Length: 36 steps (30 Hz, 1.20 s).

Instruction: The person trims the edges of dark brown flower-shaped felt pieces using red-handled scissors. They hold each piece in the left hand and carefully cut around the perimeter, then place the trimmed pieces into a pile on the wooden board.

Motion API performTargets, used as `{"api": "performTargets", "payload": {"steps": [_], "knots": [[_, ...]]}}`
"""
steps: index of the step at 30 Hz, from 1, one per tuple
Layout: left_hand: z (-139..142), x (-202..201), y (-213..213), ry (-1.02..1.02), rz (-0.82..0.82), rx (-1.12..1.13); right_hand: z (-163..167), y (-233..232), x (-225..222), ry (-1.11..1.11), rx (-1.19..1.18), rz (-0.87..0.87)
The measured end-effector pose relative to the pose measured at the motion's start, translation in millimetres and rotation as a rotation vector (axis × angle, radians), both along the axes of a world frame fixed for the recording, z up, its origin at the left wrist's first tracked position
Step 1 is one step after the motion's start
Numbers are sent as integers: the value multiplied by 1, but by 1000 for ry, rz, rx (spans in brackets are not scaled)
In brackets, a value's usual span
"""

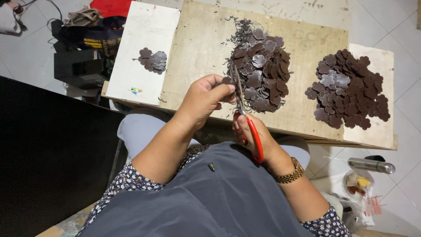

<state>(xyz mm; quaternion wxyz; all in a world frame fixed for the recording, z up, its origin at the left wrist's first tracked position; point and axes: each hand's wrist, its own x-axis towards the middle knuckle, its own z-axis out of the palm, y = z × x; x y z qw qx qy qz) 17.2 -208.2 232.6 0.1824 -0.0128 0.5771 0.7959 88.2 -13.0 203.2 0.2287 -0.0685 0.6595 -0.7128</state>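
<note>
My left hand [204, 100] pinches a small brown flower-shaped piece [226, 80] by its edge. My right hand [259, 141] grips red-handled scissors [246, 120], whose blades point up beside the piece at the wooden board's [197, 52] near edge. Just beyond the blades lies a pile of brown flower-shaped cutouts mixed with thin trimmings [262, 70]. A second, tidier pile of brown cutouts [348, 90] lies to the right on a pale board. A small cluster of cutouts [153, 60] rests on the white board [140, 39] at the left.
The boards lie across my lap, over a grey apron. A black bag and boxes [83, 48] stand on the tiled floor at upper left. A metal cylinder [372, 165] and a plastic bag of scraps [357, 184] lie on the floor at lower right.
</note>
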Motion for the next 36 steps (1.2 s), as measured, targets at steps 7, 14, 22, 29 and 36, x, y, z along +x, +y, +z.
{"api": "performTargets", "payload": {"steps": [7, 14, 22, 29, 36], "knots": [[3, 1, 2, -50, -11, 3, -4, -2, 0, 6, -10, -24], [-5, -1, 4, -84, -2, 84, -2, -1, 0, 9, 60, -32], [-9, -4, 0, -36, -5, 145, -12, 1, -4, 31, 121, -73], [-4, -3, -1, -104, 13, 144, -40, 11, -18, -81, -21, -244], [-13, -7, -3, -146, 18, 163, -88, 42, -28, -99, -23, -476]]}}
